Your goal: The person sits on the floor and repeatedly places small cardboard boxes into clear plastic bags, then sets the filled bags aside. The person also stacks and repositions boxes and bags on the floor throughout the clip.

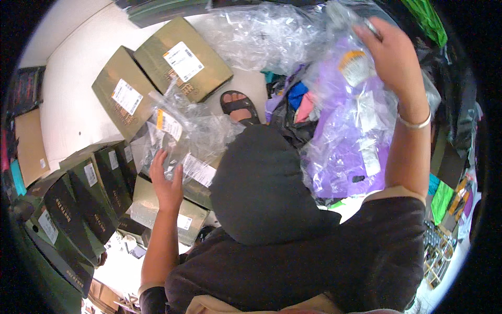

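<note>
My left hand has its fingers and thumb apart beside a heap of clear plastic bags with white labels; whether it touches them is unclear. My right hand, at the upper right, pinches crumpled clear plastic film. A small shiny grey thing shows at its fingers, too blurred to name. Below that hand lies a purple bag under clear plastic, bearing white labels and an orange-and-white sticker. Blue and pink pieces sit in black plastic next to the purple bag.
Two brown cartons with labels stand on the pale floor at upper left. Dark green shoe boxes are lined up at left. More clear plastic lies at the top. A sandalled foot rests between cartons and bags. A black cap blocks the middle.
</note>
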`<state>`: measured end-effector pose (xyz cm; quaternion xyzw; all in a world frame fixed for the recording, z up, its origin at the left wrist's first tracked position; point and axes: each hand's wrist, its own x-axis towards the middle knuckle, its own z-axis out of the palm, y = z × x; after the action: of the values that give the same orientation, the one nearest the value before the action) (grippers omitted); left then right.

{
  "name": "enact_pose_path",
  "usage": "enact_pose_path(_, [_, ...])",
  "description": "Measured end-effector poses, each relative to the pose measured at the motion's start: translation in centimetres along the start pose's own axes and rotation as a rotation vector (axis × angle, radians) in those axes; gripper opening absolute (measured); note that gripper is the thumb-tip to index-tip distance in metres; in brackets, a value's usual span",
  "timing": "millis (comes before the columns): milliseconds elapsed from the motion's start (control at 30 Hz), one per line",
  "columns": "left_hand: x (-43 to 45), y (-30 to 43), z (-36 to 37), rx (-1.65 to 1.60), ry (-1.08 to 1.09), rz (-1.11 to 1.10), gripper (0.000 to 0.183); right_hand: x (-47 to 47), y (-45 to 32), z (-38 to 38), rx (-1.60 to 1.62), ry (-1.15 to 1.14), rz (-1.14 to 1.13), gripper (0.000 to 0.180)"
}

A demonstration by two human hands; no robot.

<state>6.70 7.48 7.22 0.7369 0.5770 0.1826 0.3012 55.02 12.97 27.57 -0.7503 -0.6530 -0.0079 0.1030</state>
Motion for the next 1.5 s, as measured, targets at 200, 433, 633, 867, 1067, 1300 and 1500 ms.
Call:
enact_pose_path(200, [3.7, 3.0, -1.0, -0.3, -0.073, -0.155, 0.062, 7.8, -8.0, 6.5, 0.65, -0.046, 0.179, 0.034])
enact_pose_path(433, [8.8, 7.0, -0.6, -1.112, -0.105, -0.37, 0.085, 7.5, -16.4, 20.1, 0.906, -0.274, 0.143, 0.044])
enact_pose_path(633, [9.6, 6.6, 0.8, -1.312, 0.016, -0.7, 0.037, 6.0, -16.8, 23.8, 0.98, -0.447, 0.18, 0.043])
enact_pose_path(867, [8.5, 2.3, 2.0, -1.391, 0.176, -0.801, 0.018, 5.2, -15.6, 24.8, 1.001, -0.47, 0.192, 0.043])
enact_pose_path(1067, [9.2, 0.1, 2.2, -1.327, 0.209, -0.847, 0.013, 4.9, -15.6, 26.2, 1.235, -0.524, 0.278, 0.044])
enact_pose_path(1300, [9.7, -0.9, 3.0, -1.33, 0.214, -0.85, 0.013, 4.4, -14.8, 24.9, 0.821, 0.086, 0.016, 0.055])
enact_pose_path(1500, [10.0, -1.8, 3.5, -1.304, 0.176, -0.847, 0.017, 4.0, -14.2, 25.9, 0.849, -0.334, -0.013, 0.054])
